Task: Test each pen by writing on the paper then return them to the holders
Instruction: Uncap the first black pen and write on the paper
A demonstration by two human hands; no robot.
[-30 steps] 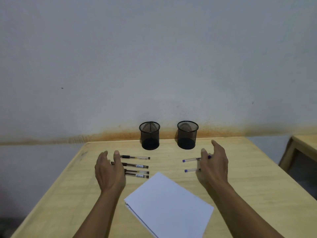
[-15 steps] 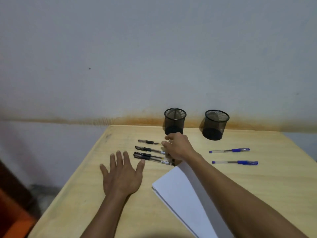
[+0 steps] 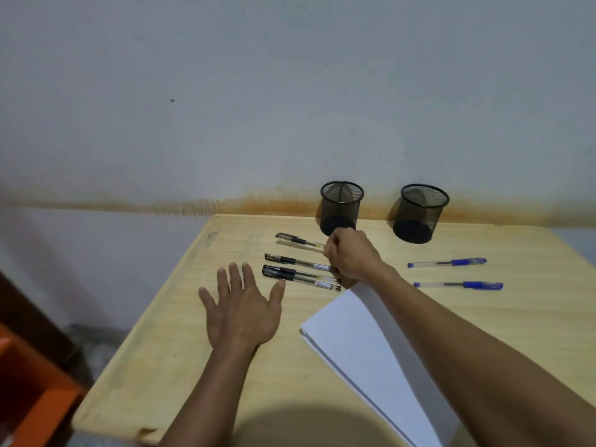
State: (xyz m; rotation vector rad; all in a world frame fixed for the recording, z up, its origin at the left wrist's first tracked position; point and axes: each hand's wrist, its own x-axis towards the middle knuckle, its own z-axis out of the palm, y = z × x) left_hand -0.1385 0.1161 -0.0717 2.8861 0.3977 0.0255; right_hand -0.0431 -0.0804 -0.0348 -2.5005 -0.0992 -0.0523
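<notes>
Wooden table (image 3: pixel 180 356), pale, set against a stained wall.

Black pens, four, clear barrels with black caps and grips, lay in a column near the table's left-centre. The farthest black pen (image 3: pixel 298 241) was tilted, its near end raised off the table and pinched in the right hand (image 3: pixel 353 258), which was clenched around it; its shadow showed just beneath. The second black pen (image 3: pixel 296 261) and the two nearest black pens (image 3: pixel 300 277) lay flat, touching each other.

Blue pens, two: the far blue pen (image 3: pixel 448 262) and the near blue pen (image 3: pixel 459 285) lay parallel, right of the right forearm.

Mesh holders, black, upright at the table's back edge: left holder (image 3: pixel 341 206), right holder (image 3: pixel 419 212).

Paper (image 3: pixel 364 346), white stack, angled, partly under the right forearm.

Left hand (image 3: pixel 243 312) lay flat, fingers spread, grasping nothing, thumb tip beside the nearest pens.
</notes>
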